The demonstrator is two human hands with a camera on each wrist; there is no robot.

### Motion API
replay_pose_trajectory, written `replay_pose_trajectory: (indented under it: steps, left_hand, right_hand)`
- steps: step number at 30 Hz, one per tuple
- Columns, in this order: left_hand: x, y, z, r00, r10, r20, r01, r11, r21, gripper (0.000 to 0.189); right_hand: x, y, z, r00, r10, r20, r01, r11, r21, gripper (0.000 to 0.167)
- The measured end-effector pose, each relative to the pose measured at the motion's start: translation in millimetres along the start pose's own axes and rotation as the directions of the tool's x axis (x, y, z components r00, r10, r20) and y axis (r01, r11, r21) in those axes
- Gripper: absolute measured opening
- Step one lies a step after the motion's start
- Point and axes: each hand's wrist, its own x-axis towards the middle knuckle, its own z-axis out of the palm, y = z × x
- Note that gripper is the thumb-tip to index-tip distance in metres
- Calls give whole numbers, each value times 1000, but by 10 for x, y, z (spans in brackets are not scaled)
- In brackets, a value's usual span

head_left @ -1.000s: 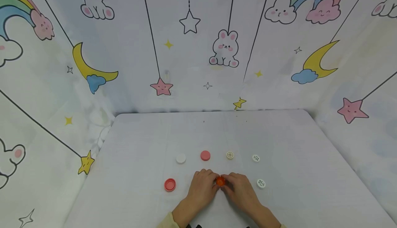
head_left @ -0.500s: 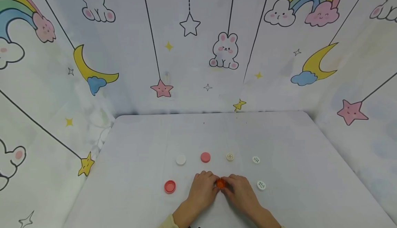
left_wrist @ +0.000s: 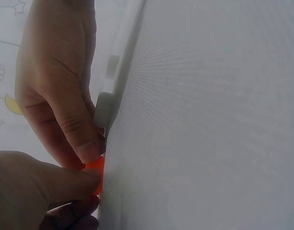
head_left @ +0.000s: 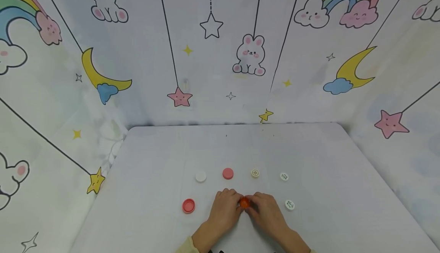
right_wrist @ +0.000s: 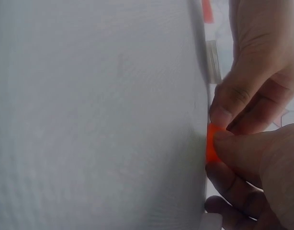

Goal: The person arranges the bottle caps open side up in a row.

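Note:
A small orange round cap sits on the white-covered table, between my two hands. My left hand pinches its left side with thumb and fingertips, and my right hand pinches its right side. From the left wrist, the orange cap shows partly behind the thumbs, low against the tabletop. The right wrist view also has the orange cap at table level, with both thumbs close by. The fingers cover much of its sides.
Behind my hands lie a white disc, a pinkish-red cap, a cream disc and a white marked disc. A red cap with raised rim lies left; another white marked disc lies right.

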Motion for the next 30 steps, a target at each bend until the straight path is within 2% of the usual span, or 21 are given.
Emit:
replay_pose_trajectory:
  steps: [7, 19, 30]
  left_hand:
    - [4, 1, 10, 1000, 3, -9, -3, 1000, 14, 19]
    - [-3, -10, 9, 1000, -3, 12, 3, 1000, 9, 23]
    - [-30, -20, 3, 999, 20, -33, -18, 998, 57, 33]
  right_hand:
    - [-6, -3, -8, 999, -31, -37, 31, 999, 15, 27]
    - [-15, -13, -28, 1000, -29, -13, 29, 999, 21, 31]
    - [-64, 30, -46, 994, -57, -96, 62, 997, 44, 32]
